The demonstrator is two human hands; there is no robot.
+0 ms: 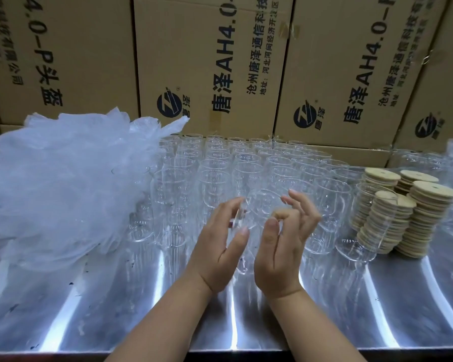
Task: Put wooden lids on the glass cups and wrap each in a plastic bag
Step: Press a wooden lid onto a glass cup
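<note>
Glass cups [220, 163]: clear, standing upright in close rows.
Wooden lids [426, 212]: pale discs, leaning in stacks right of the cups.
Plastic bags [58, 184]: lying crumpled in a heap, left.

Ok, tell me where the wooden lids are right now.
In the head view, the wooden lids stand in stacks on the right of the steel table, just right of the block of glass cups, before the cardboard boxes.
</note>
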